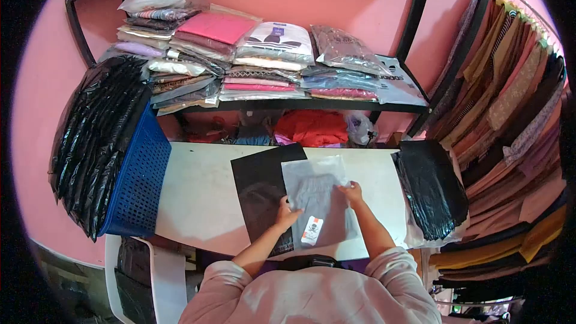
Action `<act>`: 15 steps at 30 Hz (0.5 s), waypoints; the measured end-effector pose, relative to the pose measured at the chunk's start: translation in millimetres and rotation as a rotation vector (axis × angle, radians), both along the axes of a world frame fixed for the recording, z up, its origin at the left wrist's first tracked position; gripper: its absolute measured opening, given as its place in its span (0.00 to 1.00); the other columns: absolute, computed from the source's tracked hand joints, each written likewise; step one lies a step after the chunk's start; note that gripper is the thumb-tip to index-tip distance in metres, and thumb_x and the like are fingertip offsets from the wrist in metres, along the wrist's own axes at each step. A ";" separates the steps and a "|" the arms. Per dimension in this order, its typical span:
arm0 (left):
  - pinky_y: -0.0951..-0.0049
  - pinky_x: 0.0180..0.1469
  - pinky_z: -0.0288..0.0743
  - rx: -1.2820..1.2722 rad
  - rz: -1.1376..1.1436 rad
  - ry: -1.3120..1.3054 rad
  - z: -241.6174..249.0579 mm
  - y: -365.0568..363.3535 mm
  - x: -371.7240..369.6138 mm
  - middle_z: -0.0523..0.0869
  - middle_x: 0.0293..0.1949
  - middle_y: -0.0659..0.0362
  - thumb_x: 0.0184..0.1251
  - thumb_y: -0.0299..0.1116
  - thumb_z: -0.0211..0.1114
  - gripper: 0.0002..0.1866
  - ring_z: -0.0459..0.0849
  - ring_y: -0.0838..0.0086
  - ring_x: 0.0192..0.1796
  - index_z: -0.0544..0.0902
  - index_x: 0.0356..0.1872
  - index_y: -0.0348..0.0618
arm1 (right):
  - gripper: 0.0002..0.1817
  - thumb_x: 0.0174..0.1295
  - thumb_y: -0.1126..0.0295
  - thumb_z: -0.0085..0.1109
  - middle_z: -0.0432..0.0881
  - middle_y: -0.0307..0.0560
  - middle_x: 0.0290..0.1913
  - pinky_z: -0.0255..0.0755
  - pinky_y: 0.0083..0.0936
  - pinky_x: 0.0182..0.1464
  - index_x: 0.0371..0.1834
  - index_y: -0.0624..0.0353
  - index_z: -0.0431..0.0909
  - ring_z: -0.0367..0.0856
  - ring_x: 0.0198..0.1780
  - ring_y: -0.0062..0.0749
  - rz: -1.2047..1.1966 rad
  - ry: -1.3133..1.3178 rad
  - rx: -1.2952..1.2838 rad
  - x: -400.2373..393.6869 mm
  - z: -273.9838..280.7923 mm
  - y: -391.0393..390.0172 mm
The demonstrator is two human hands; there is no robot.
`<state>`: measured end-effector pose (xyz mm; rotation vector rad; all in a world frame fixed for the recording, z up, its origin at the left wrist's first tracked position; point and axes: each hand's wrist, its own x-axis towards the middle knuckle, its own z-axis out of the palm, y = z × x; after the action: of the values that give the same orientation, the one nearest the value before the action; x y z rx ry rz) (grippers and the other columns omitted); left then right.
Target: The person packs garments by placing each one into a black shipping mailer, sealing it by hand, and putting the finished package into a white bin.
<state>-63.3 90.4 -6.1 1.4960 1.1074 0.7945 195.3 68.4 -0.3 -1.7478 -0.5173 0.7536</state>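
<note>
A folded grey garment (324,204) lies inside a clear plastic bag (300,171) on the white table. A white tag (312,230) with a dark printed emblem and orange parts shows near the garment's lower edge. My left hand (288,215) grips the bag's left side, its thumb on top. At the right edge of the bag, my right hand (351,193) pinches the plastic, with fingers partly hidden underneath. Beneath the bag and to its left is a flat black plastic mailer bag (258,183), partly covered.
On the white table (192,186), a blue basket (135,180) full of black plastic bags (90,150) stands at left. A black bag stack (432,189) lies at right. Bagged clothes (270,48) fill the shelf (288,106) behind; garments (510,102) hang at right.
</note>
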 end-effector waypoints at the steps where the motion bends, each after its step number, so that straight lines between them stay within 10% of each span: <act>1: 0.66 0.46 0.73 -0.076 0.105 0.083 -4.1 1.4 9.1 0.75 0.48 0.46 0.42 0.30 0.70 0.37 0.78 0.62 0.45 0.62 0.55 0.34 | 0.26 0.45 0.73 0.66 0.78 0.46 0.40 0.72 0.25 0.37 0.49 0.67 0.70 0.77 0.36 0.29 0.006 0.001 0.005 3.0 3.9 2.0; 7: 0.72 0.47 0.72 -0.531 0.089 -0.162 55.8 -5.9 10.4 0.78 0.45 0.53 0.40 0.29 0.71 0.35 0.78 0.70 0.44 0.66 0.54 0.35 | 0.13 0.48 0.74 0.64 0.79 0.40 0.34 0.69 0.21 0.35 0.38 0.62 0.77 0.76 0.33 0.23 0.277 0.499 0.122 26.6 75.6 -49.6; 12: 0.76 0.40 0.71 -0.235 0.096 -0.429 130.1 -26.9 64.8 0.81 0.34 0.61 0.57 0.37 0.63 0.14 0.77 0.79 0.37 0.77 0.39 0.39 | 0.11 0.56 0.63 0.59 0.76 0.36 0.29 0.66 0.22 0.33 0.36 0.58 0.77 0.72 0.30 0.21 0.236 0.502 0.197 25.4 137.3 -86.9; 15: 0.78 0.33 0.68 -0.066 0.155 -0.276 139.4 -21.6 90.5 0.78 0.25 0.65 0.62 0.45 0.57 0.18 0.74 0.83 0.30 0.79 0.28 0.38 | 0.15 0.60 0.55 0.53 0.73 0.35 0.28 0.64 0.22 0.33 0.33 0.56 0.76 0.69 0.30 0.19 0.138 0.326 0.094 40.9 139.3 -93.9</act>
<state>27.2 68.8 133.3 1.2138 1.0376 1.0281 236.2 -25.5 139.1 -1.4759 -0.4446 1.0727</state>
